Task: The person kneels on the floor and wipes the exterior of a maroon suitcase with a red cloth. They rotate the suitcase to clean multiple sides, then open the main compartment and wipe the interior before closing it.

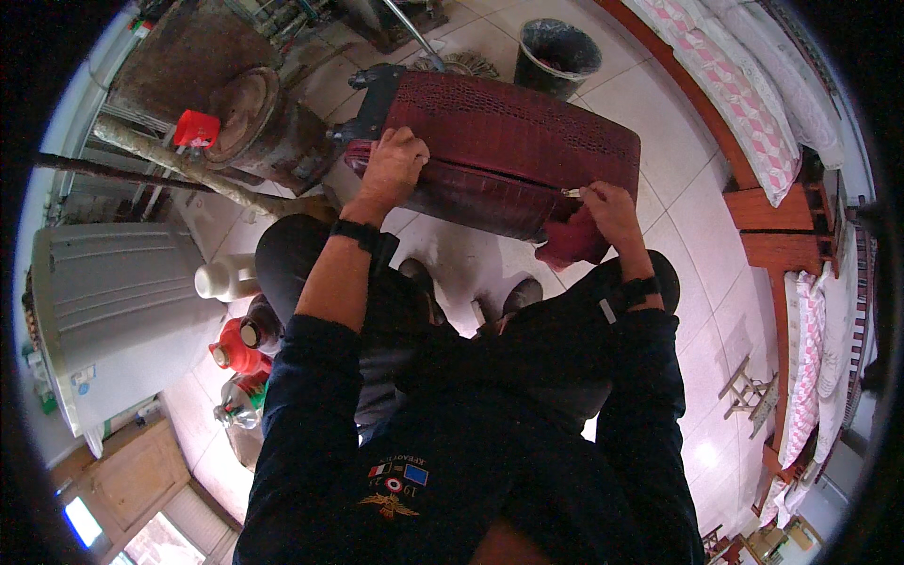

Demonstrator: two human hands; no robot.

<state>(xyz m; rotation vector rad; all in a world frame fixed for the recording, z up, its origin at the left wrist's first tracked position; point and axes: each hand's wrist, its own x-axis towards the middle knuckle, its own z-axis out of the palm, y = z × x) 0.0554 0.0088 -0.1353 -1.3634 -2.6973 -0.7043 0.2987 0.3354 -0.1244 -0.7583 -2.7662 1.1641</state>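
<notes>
A dark red, crocodile-patterned suitcase (pixel 508 127) lies on its side in front of my knees, its wheels (pixel 357 129) towards the left. Along its near side runs a zipper (pixel 494 171), with a dark gap showing between its edges. My left hand (pixel 397 161) is curled on the suitcase near the wheeled end, by the zipper line. Thumb and fingers of my right hand (pixel 613 208) pinch a light metal zipper pull (pixel 573 192) towards the other end. A dark red cloth (pixel 575 240) hangs under my right hand; whether the hand holds it too is hidden.
Behind the suitcase stand a dark bucket (pixel 558 53) and a mop (pixel 459 65). To the left are a rusty metal drum (pixel 282 134), a red cup (pixel 196 129), a white appliance (pixel 127 304) and several bottles (pixel 244 346). A wooden bench with cushions (pixel 741 106) lines the right.
</notes>
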